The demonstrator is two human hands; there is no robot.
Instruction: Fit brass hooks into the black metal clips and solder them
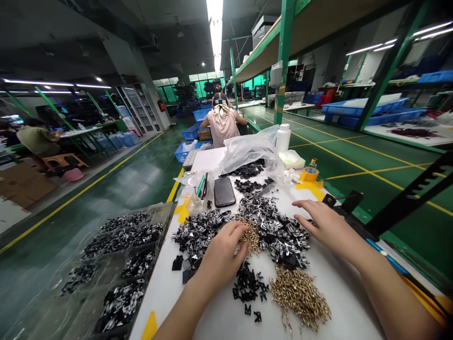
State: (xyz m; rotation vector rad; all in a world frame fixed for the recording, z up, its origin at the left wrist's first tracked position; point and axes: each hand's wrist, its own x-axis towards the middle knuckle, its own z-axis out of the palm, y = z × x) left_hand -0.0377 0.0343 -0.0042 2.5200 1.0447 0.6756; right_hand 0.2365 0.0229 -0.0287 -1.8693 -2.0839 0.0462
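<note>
Here was my left hand (226,248), low over the middle of the white table (348,307), fingers softly bent, thumb parted from them, a visible gap with nothing showing in it! Right at those fingertips, the small heap of brass pieces (253,241), partly covered by my fingers; whether they touched it, I couldn't tell. Over to my right hand (320,226), fingers stretched loosely and spread, no part visible in its grasp, poised by the outer edge of the black-and-silver clips (283,231), which filled the space between my hands. More clips (200,231) spread left of my left fingers, and two dark squares (177,263) lay beside that wrist. Closer to me, the black pieces (249,283) sat just below my left thumb, while the larger brass pile (300,297) lay between my forearms, nearer the right. Beyond my left hand lay the phone (224,192); farther out, the clear bag (247,151) slumped beside a white bottle (283,138). Well left of my left hand, the compartment tray (113,264) carried clips too, and straight ahead, well past both hands, sat a co-worker (222,125), back turned!
</note>
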